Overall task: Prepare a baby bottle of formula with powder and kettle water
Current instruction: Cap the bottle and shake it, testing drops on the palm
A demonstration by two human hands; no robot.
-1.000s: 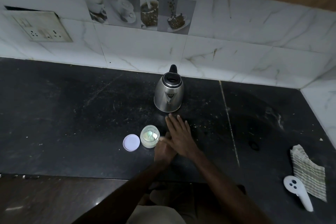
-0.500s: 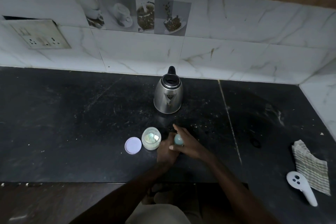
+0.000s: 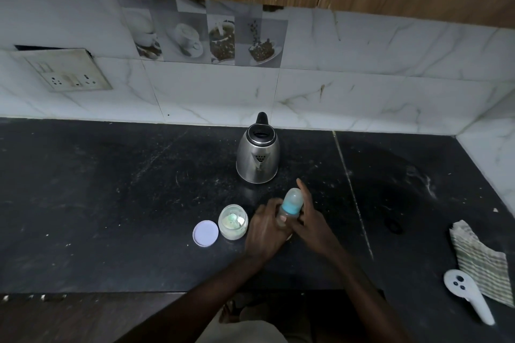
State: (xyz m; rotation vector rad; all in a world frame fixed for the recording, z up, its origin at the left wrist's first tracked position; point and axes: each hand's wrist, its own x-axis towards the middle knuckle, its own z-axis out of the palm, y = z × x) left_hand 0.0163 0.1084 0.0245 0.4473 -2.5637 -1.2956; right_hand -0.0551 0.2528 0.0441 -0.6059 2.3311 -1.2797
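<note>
Baby bottle (image 3: 291,203): a second ago hidden under my flat palm, now its clear cap and blue collar show between my hands, tipped toward the kettle (image 3: 257,159).
Right hand (image 3: 313,221): no longer spread flat on top, now holding the bottle's right side.
Left hand (image 3: 264,231): now plainly gripping the bottle's lower body.

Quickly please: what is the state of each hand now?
Left hand: grips the baby bottle low on its body.
Right hand: holds the same bottle near its top.

The left hand (image 3: 266,231) and right hand (image 3: 313,221) hide the lower body of the baby bottle (image 3: 291,201); the contents of the jar (image 3: 233,221), near the front edge of the counter (image 3: 111,189), blur beyond telling.
</note>
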